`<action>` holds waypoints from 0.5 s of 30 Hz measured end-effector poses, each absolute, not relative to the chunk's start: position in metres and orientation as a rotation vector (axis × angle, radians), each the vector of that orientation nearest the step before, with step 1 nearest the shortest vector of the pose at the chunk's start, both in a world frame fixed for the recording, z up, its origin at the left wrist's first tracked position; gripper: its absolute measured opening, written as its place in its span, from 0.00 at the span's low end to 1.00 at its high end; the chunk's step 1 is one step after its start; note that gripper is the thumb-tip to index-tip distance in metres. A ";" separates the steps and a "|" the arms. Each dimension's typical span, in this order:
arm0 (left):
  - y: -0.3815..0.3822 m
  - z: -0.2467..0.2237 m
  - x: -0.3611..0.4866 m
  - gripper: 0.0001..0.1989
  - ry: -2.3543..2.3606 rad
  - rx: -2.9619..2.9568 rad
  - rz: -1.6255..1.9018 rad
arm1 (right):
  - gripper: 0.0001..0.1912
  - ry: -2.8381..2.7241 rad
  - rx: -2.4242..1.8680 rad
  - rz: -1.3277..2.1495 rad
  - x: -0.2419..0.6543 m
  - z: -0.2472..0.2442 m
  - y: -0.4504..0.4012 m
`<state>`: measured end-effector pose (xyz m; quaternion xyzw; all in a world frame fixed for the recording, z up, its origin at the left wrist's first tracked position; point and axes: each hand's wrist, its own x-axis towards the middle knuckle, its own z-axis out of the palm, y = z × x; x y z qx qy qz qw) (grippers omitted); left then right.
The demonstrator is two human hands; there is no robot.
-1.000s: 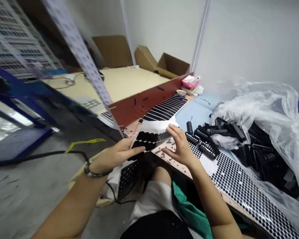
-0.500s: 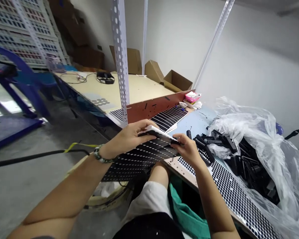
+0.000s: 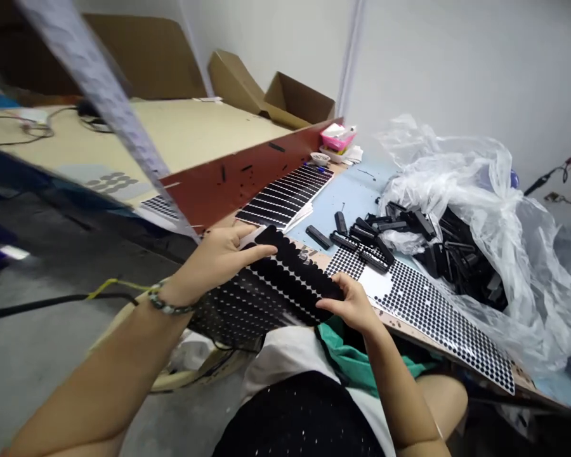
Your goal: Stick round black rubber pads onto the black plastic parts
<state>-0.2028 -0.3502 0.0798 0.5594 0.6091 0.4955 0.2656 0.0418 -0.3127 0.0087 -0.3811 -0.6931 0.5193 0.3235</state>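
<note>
Between my two hands hangs a sheet of black round stickers (image 3: 285, 279), its dots set in rows with pale gaps between them. My left hand (image 3: 228, 254) pinches the sheet's upper left edge, thumb on the black face, with a bit of white backing showing there. At the right end, my right hand (image 3: 347, 301) grips the edge between thumb and fingers. The lower part of the sheet droops above my lap. Just right of my right hand, a sheet of small black dots (image 3: 423, 298) lies along the table edge, with black plastic parts (image 3: 361, 244) on its far end.
Beyond the sheet, more striped black sticker sheets (image 3: 285, 197) lie against a reddish-brown board (image 3: 247, 171). A clear plastic bag (image 3: 485, 165) spills a heap of black parts at right. A perforated metal post (image 3: 105, 95) rises at left. Open cardboard boxes (image 3: 299, 101) stand behind.
My view has swung right and down. The held sheet, earlier tilted with its edge toward me, now turns its black dotted face up. Both hands still hold it.
</note>
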 end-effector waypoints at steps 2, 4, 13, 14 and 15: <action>-0.330 0.068 -0.194 0.15 1.641 1.633 1.185 | 0.15 -1.589 -1.055 1.534 0.049 -0.009 -0.318; -0.302 0.051 -0.181 0.17 1.650 1.744 1.014 | 0.14 -1.393 -1.090 1.623 0.061 -0.026 -0.318; -0.186 -0.015 -0.060 0.18 1.420 2.446 0.582 | 0.24 -0.927 -1.496 1.332 0.124 -0.079 -0.301; -0.177 -0.020 -0.046 0.17 1.335 2.509 0.510 | 0.24 -0.925 -1.524 1.300 0.127 -0.082 -0.300; -0.168 -0.024 -0.034 0.14 1.275 2.538 0.454 | 0.24 -0.929 -1.543 1.271 0.130 -0.084 -0.299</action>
